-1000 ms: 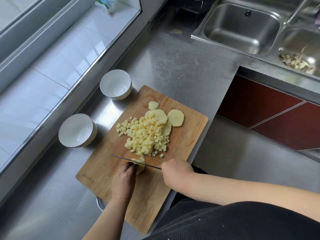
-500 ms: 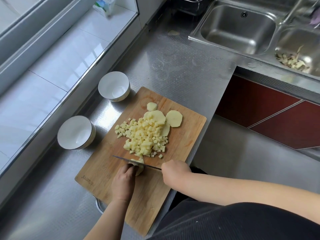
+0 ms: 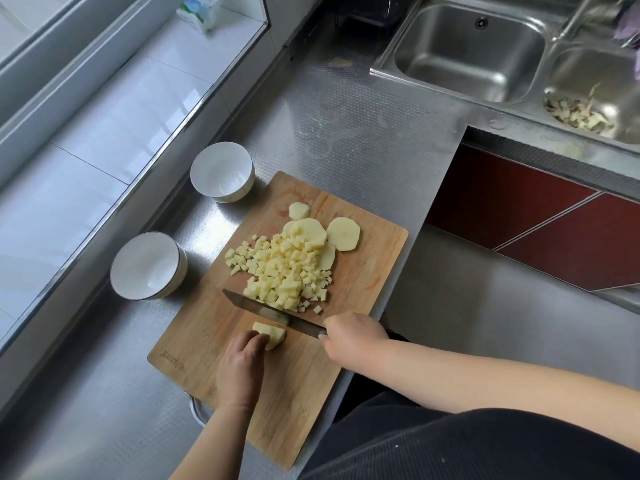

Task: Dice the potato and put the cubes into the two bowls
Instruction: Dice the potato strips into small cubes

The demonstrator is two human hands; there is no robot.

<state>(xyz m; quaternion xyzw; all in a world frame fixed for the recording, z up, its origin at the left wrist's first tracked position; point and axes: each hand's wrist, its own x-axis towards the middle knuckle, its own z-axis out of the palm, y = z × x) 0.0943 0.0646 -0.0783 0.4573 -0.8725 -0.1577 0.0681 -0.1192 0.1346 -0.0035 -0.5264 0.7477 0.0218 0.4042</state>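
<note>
You are still dicing: your left hand (image 3: 242, 365) is pinching a potato piece (image 3: 272, 335) on the wooden cutting board (image 3: 207, 327), while your right hand (image 3: 353, 336) is gripping the knife (image 3: 263, 311) just beyond it. Next, I'd say, cut down steadily, fingertips tucked; both white bowls (image 3: 149, 266) are waiting empty.

Sink (image 3: 467, 46): we see two steel basins.
Peelings (image 3: 575, 112): in its right basin.
Carton (image 3: 199, 13): well left of it.
</note>
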